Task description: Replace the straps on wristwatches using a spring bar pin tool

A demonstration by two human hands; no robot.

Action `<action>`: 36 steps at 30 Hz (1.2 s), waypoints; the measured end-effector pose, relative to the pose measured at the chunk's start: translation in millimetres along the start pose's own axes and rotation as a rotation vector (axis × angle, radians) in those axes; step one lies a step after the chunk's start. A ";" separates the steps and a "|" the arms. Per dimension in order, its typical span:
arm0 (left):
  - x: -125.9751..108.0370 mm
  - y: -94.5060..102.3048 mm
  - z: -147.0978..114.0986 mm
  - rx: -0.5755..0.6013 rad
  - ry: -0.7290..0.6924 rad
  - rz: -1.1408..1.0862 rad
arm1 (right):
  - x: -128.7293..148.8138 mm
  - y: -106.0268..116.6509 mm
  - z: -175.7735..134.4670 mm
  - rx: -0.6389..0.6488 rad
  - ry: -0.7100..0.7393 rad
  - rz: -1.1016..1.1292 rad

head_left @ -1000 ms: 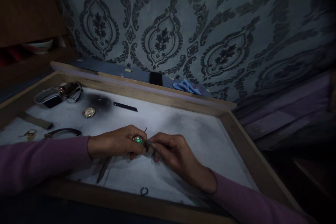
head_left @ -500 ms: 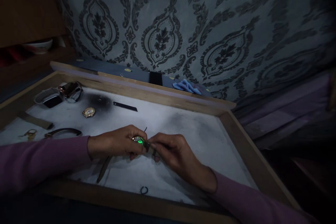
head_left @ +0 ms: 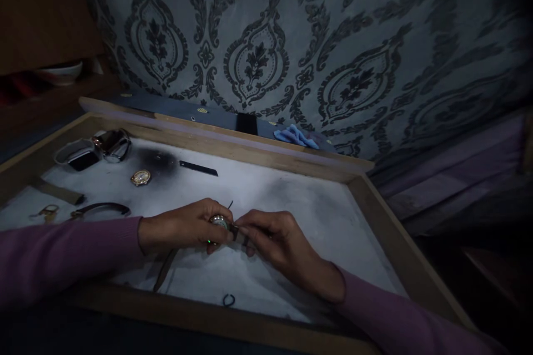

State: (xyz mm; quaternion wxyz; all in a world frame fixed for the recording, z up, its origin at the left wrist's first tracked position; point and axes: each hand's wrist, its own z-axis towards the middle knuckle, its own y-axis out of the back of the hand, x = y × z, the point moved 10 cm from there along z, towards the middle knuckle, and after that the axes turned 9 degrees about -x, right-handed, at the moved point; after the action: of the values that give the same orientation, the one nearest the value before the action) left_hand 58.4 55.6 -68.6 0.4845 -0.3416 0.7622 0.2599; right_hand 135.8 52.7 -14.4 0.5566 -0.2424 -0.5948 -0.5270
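Note:
My left hand [head_left: 185, 227] is closed around a round wristwatch [head_left: 219, 222], its thumb and fingers at the case edge. From the case, a short brown strap [head_left: 235, 231] runs to the right. My right hand [head_left: 277, 244] pinches at this strap close to the case; whether its fingertips also hold something small cannot be made out. A thin dark tip [head_left: 231, 204] sticks up behind the left fingers. Below my left wrist lies another strap length [head_left: 165, 270], partly hidden by the hand.
A wooden-rimmed tray [head_left: 391, 233] surrounds the white surface. On it are a dark blade [head_left: 199, 168], a gold watch case [head_left: 140, 178], a smartwatch [head_left: 84, 160], more watches [head_left: 113, 147], loose straps [head_left: 58, 191] and a small dark ring [head_left: 229, 300]. A blue cloth [head_left: 295, 136] lies behind the rim.
The bright green glow on the watch face has gone; a small green dot shows at its lower left edge. Both hands stay in nearly the same place.

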 end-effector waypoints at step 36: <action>-6.6 -3.8 -0.9 0.054 -0.040 0.053 | 2.2 -1.4 -1.4 0.046 0.035 -0.094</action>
State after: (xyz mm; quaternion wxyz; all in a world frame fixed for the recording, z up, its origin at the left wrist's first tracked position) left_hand 62.8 54.4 -62.5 0.5017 -0.3027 0.7680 0.2586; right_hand 134.5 50.3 -13.1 0.5470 -0.1922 -0.6076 -0.5428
